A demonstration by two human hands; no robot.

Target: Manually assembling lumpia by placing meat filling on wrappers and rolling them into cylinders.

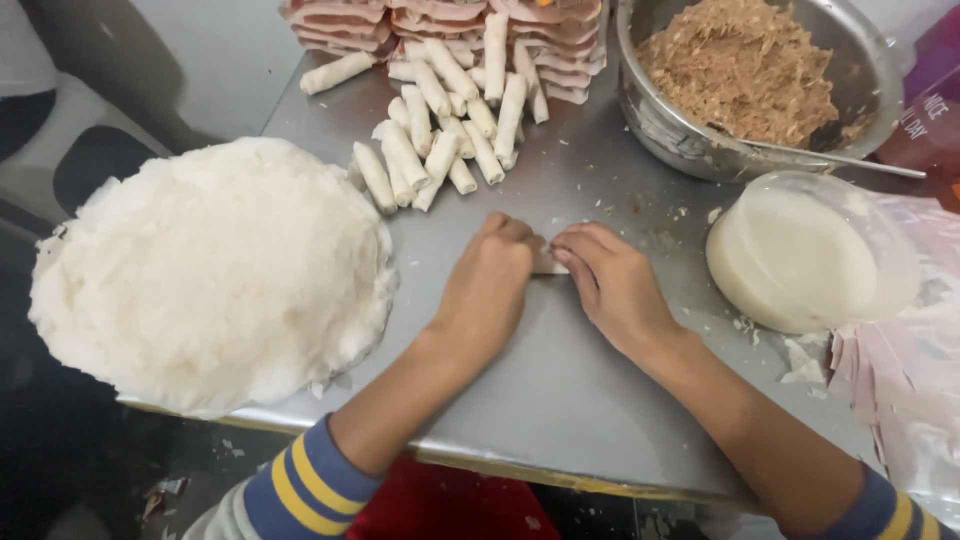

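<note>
My left hand [488, 285] and my right hand [610, 283] rest side by side on the steel table [560, 390], fingers curled over a small pale roll of wrapper [548, 264]. Only a bit of the roll shows between the fingertips. Just beyond my hands lies a pile of finished white rolls [445, 120]. A big round stack of thin white wrappers [210, 275] sits to the left of my left hand. On the right stands a clear bowl of white paste [800, 255].
A large metal bowl of brown shredded filling [745, 70] with a spoon handle [850, 160] stands at the back right. Stacked pink trays [450, 20] line the back edge. Pink sheets [900, 370] lie at the right. The table's front edge runs near my forearms.
</note>
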